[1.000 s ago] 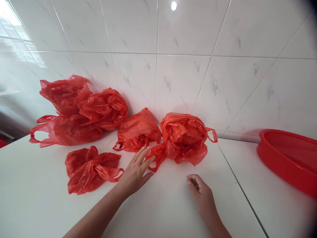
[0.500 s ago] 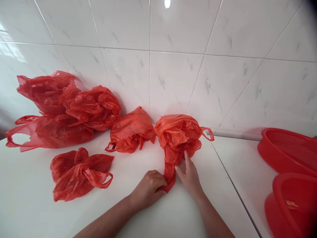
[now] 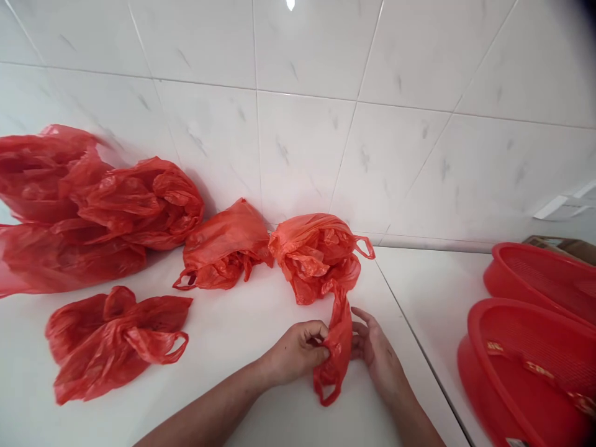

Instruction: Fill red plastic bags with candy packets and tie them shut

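A crumpled red plastic bag [image 3: 319, 248] lies against the wall, with a twisted strip ending in a loop handle pulled out toward me. My left hand [image 3: 300, 352] pinches this strip between thumb and fingers from its left side. On the other side of the strip is my right hand [image 3: 377, 354], its fingers apart and partly behind the plastic; whether they touch it I cannot tell. Just left of that bag sits another red plastic bag [image 3: 228, 239]. Nearer to me on the left, a red bag [image 3: 116, 344] lies bunched up with its handle loop facing right.
Several red bags [image 3: 139, 198] are heaped at the left by the tiled wall [image 3: 302, 136]. Two red plastic baskets [image 3: 479, 354] stand on the right, past a seam in the white tabletop [image 3: 242, 403]. A brown box [image 3: 563, 246] shows behind them.
My left hand has drawn the strip outward, and its loop handle now hangs into view. My right hand has moved back from the bag to the strip's right side. The view has shifted right.
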Action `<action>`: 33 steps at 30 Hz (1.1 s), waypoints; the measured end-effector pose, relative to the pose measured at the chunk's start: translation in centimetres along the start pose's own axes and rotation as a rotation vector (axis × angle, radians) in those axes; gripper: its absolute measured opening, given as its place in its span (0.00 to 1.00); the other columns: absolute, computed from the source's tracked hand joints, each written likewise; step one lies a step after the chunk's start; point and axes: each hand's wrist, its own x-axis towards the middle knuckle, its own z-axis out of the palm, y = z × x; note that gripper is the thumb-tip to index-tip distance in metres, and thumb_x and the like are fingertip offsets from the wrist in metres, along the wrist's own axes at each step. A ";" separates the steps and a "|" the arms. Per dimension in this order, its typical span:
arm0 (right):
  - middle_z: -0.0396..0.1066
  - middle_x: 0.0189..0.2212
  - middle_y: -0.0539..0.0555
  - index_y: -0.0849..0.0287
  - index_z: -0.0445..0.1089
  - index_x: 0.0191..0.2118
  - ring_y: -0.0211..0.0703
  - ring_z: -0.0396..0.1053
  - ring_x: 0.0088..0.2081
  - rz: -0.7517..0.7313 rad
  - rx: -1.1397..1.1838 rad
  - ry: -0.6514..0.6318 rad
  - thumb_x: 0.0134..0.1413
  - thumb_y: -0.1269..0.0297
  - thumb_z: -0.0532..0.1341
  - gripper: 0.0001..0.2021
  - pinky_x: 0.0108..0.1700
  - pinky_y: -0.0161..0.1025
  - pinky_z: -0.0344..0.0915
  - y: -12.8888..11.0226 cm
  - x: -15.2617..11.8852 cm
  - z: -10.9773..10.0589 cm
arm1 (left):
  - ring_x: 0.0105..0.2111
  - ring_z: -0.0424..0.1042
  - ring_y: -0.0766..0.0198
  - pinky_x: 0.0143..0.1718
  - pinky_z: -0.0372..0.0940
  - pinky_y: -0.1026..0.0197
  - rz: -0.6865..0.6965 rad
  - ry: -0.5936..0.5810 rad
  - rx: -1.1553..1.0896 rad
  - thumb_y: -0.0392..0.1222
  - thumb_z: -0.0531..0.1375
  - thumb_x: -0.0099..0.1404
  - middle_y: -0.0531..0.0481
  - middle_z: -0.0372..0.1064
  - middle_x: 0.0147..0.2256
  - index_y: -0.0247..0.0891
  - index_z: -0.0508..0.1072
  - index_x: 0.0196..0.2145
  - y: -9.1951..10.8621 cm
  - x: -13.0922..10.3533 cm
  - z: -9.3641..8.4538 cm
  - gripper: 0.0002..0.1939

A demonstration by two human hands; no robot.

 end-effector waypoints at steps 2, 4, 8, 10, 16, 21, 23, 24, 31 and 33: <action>0.71 0.43 0.57 0.51 0.56 0.57 0.48 0.72 0.36 0.052 0.004 -0.064 0.52 0.47 0.59 0.28 0.37 0.44 0.67 -0.7 -0.9 -0.2 | 0.31 0.69 0.65 0.32 0.65 0.63 0.045 -0.033 0.049 0.35 0.55 0.60 0.49 0.69 0.31 0.36 0.68 0.31 0.4 0.4 0.6 0.03; 0.72 0.40 0.55 0.52 0.60 0.54 0.47 0.71 0.37 0.078 0.029 -0.069 0.48 0.54 0.64 0.27 0.38 0.43 0.66 -1.3 -1.4 -0.3 | 0.37 0.69 0.60 0.41 0.65 0.58 0.156 -0.016 0.178 0.33 0.57 0.58 0.46 0.70 0.36 0.37 0.72 0.32 0.6 0.5 0.6 0.05; 0.69 0.29 0.50 0.53 0.67 0.41 0.40 0.65 0.26 0.124 0.155 0.128 0.46 0.57 0.64 0.15 0.26 0.36 0.62 -1.6 -1.8 -1.2 | 0.55 0.58 0.50 0.56 0.54 0.45 0.623 0.553 0.826 0.35 0.61 0.59 0.43 0.58 0.56 0.47 0.68 0.49 1.6 1.1 -1.6 0.20; 0.65 0.23 0.47 0.52 0.66 0.32 0.38 0.59 0.21 0.156 0.228 0.241 0.47 0.54 0.61 0.09 0.21 0.34 0.56 -1.6 -1.7 -2.3 | 0.61 0.47 0.43 0.58 0.48 0.40 0.679 0.849 1.049 0.40 0.64 0.57 0.43 0.42 0.63 0.50 0.61 0.56 2.8 2.4 -3.6 0.29; 0.52 0.17 0.45 0.54 0.53 0.20 0.36 0.48 0.19 0.012 0.301 0.260 0.44 0.57 0.62 0.16 0.20 0.35 0.52 -1.6 -0.6 -4.3 | 0.64 0.30 0.34 0.57 0.35 0.28 0.205 0.502 1.234 0.54 0.68 0.48 0.45 0.31 0.67 0.53 0.53 0.62 3.9 9.1 -7.7 0.46; 0.54 0.18 0.45 0.52 0.59 0.26 0.37 0.51 0.20 -0.018 0.193 0.281 0.52 0.53 0.56 0.11 0.21 0.35 0.53 -1.3 -0.6 -4.0 | 0.63 0.42 0.33 0.54 0.45 0.27 0.013 0.294 1.226 0.58 0.66 0.49 0.46 0.42 0.66 0.51 0.71 0.49 -1.4 11.9 -8.2 0.29; 0.57 0.19 0.46 0.52 0.63 0.30 0.37 0.52 0.20 0.001 0.176 0.272 0.52 0.53 0.56 0.09 0.21 0.35 0.54 -1.2 -0.6 -4.0 | 0.62 0.43 0.33 0.53 0.46 0.26 -0.004 0.312 1.225 0.60 0.63 0.51 0.45 0.42 0.66 0.48 0.74 0.45 -2.8 12.2 -8.4 0.25; 0.58 0.19 0.46 0.51 0.64 0.31 0.36 0.53 0.20 0.008 0.180 0.262 0.51 0.54 0.57 0.08 0.21 0.35 0.54 -1.3 -0.5 -4.0 | 0.62 0.44 0.33 0.54 0.45 0.26 -0.004 0.325 1.230 0.61 0.62 0.52 0.44 0.43 0.66 0.46 0.74 0.44 -3.2 12.3 -8.6 0.25; 0.68 0.28 0.48 0.51 0.67 0.42 0.41 0.67 0.26 -0.006 0.225 0.176 0.46 0.61 0.62 0.14 0.28 0.40 0.63 -2.0 0.2 -3.5 | 0.65 0.34 0.38 0.56 0.30 0.26 0.076 0.439 1.324 0.49 0.64 0.55 0.35 0.39 0.66 0.38 0.69 0.46 -1.6 10.7 -8.0 0.23; 0.71 0.34 0.51 0.51 0.66 0.45 0.45 0.70 0.33 -0.038 0.236 0.131 0.48 0.60 0.61 0.16 0.35 0.44 0.66 -2.1 0.3 -3.3 | 0.65 0.33 0.38 0.57 0.30 0.27 0.142 0.495 1.343 0.48 0.64 0.56 0.33 0.37 0.66 0.37 0.67 0.46 -1.7 9.3 -7.5 0.23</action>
